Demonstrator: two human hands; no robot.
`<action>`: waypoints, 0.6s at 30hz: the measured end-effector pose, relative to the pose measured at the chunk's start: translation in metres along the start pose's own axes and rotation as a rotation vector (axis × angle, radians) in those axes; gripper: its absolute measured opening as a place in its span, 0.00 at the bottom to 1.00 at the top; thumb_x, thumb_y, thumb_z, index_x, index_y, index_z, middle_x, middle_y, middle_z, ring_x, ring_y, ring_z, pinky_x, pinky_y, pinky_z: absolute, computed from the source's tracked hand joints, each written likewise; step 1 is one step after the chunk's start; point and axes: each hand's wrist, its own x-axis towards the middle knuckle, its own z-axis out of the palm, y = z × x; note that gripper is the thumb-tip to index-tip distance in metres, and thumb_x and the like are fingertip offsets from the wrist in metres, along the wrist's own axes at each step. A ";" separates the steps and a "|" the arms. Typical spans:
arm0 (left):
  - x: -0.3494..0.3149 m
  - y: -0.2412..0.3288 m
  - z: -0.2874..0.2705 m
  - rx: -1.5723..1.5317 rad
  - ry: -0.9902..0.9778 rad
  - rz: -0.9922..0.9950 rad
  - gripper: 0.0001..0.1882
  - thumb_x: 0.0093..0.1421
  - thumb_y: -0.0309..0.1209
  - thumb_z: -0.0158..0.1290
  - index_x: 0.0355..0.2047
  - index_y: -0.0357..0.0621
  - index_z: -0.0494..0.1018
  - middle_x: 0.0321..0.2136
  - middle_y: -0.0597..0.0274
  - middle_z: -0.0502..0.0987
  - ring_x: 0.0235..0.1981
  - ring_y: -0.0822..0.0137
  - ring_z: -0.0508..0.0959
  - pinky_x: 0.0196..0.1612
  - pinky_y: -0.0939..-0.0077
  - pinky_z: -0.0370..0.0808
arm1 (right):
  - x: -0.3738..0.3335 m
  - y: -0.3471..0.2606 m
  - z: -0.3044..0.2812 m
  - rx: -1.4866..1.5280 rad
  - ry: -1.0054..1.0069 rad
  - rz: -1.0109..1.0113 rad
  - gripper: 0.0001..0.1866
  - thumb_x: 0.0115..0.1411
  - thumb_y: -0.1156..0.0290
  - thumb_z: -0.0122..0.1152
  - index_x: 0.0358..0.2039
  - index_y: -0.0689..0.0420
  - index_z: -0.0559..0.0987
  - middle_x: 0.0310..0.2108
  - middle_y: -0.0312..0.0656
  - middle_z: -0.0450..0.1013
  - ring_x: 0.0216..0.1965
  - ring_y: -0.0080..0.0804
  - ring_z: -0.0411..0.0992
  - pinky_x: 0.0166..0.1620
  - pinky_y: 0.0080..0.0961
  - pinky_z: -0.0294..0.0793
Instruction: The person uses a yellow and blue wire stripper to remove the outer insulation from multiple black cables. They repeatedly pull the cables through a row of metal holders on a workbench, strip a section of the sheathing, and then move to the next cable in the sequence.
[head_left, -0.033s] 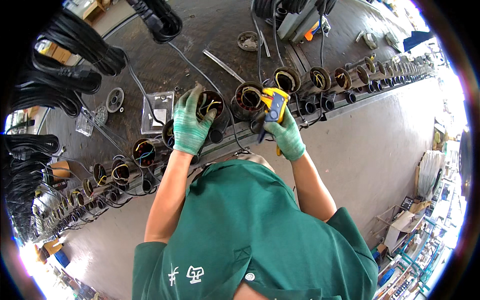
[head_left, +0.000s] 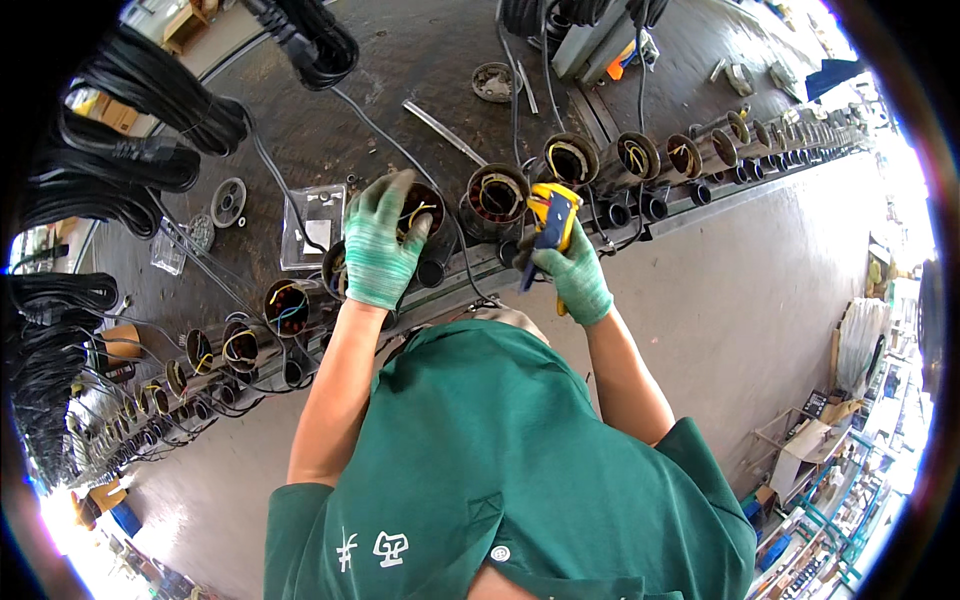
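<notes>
A row of round metal motor housings runs along the bench edge, their open mouths showing copper windings and loose yellow wires. My left hand [head_left: 380,245], in a green knitted glove, grips the rim of one motor housing [head_left: 424,203], with fingers along its left side and the thumb at its mouth. In my gloved right hand [head_left: 575,272] is a yellow and dark blue wire stripper [head_left: 553,222], jaws pointing up and away from me. Its head stands just right of a neighbouring open motor housing [head_left: 494,198]. Whether the jaws hold a wire I cannot tell.
Coiled black cables [head_left: 165,90] hang at the left, with leads running down to the housings. A clear plastic tray [head_left: 314,228], a metal ring [head_left: 229,201], a metal bar [head_left: 443,132] and a round metal cover [head_left: 494,82] lie on the dark bench.
The wire stripper has shifted slightly right and down in my right hand. My left hand stays at the same housing, its fingers moved a little.
</notes>
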 end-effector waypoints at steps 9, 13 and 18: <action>0.085 0.037 0.052 0.350 -0.868 0.481 0.16 0.62 0.23 0.55 0.49 0.51 0.82 0.47 0.58 0.83 0.49 0.51 0.82 0.53 0.57 0.78 | -0.014 0.022 -0.037 0.244 0.016 0.200 0.32 0.57 0.84 0.59 0.64 0.58 0.68 0.43 0.43 0.79 0.43 0.33 0.80 0.48 0.35 0.84; 0.115 0.055 0.078 0.449 -1.142 0.507 0.16 0.62 0.22 0.54 0.48 0.49 0.82 0.47 0.55 0.84 0.48 0.49 0.84 0.50 0.55 0.81 | -0.009 0.015 -0.039 0.224 -0.064 0.202 0.35 0.57 0.83 0.60 0.66 0.57 0.67 0.44 0.43 0.79 0.43 0.32 0.79 0.51 0.33 0.82; 0.126 0.073 0.091 0.647 -1.387 0.501 0.11 0.62 0.24 0.55 0.43 0.44 0.82 0.43 0.49 0.85 0.45 0.46 0.86 0.46 0.55 0.83 | -0.006 0.021 -0.054 0.215 -0.123 0.198 0.37 0.58 0.81 0.60 0.70 0.56 0.65 0.44 0.42 0.78 0.44 0.31 0.78 0.54 0.32 0.80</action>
